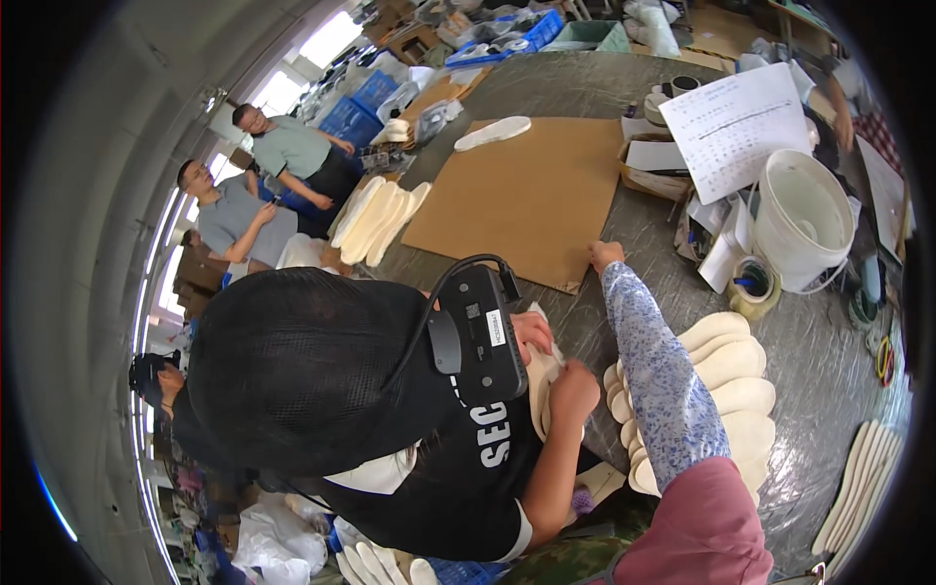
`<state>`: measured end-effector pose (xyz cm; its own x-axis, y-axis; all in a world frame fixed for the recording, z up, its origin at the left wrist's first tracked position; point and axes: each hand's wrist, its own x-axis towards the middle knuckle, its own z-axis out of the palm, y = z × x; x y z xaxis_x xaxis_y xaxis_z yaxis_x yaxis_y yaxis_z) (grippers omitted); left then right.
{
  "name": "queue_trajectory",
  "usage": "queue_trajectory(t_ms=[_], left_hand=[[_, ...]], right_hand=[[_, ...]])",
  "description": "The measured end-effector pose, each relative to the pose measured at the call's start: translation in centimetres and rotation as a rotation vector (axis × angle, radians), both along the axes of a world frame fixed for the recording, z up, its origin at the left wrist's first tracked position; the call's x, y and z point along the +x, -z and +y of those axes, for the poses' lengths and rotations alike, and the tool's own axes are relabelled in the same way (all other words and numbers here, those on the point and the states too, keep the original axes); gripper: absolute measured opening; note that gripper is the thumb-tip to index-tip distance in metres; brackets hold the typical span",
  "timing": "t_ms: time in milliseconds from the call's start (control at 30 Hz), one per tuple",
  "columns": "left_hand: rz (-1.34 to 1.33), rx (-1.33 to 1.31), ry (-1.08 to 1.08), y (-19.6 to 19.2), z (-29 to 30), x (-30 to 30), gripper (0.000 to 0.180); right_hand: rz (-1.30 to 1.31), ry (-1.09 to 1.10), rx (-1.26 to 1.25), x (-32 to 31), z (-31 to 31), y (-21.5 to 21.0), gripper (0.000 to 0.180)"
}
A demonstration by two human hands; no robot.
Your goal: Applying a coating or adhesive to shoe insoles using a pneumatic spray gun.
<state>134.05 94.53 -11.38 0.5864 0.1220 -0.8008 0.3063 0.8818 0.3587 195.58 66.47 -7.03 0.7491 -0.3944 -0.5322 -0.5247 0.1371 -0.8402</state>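
A floral-sleeved hand (608, 254) is resting at the edge of a brown cardboard sheet (517, 200), its grip too small to tell; cream insoles (736, 360) are lying nearby.

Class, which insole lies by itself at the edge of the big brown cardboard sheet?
The single white insole at the far-left corner of the cardboard sheet; the cream insoles by the patterned sleeve, for instance, overlap one another.
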Motion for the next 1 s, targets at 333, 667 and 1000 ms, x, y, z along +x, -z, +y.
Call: queue_trajectory(t_ms=[333,667,1000], left_hand=[[-0.047,-0.056,0.008,-0.1,-4.0,1.6,0.025],[-0.076,-0.094,0.030,-0.1,-6.0,1.3,0.025],[-0.132,-0.135,0.035,-0.7,-5.8,0.4,0.026]], right_hand=[[0.177,-0.331,-0.366,-0.1,0.2,-4.3,0.058],[-0.044,-0.109,0.043,2.4,1.8,-2.6,0.039],[-0.446,-0.037,0.447,5.0,3.4,-11.0,0.027]])
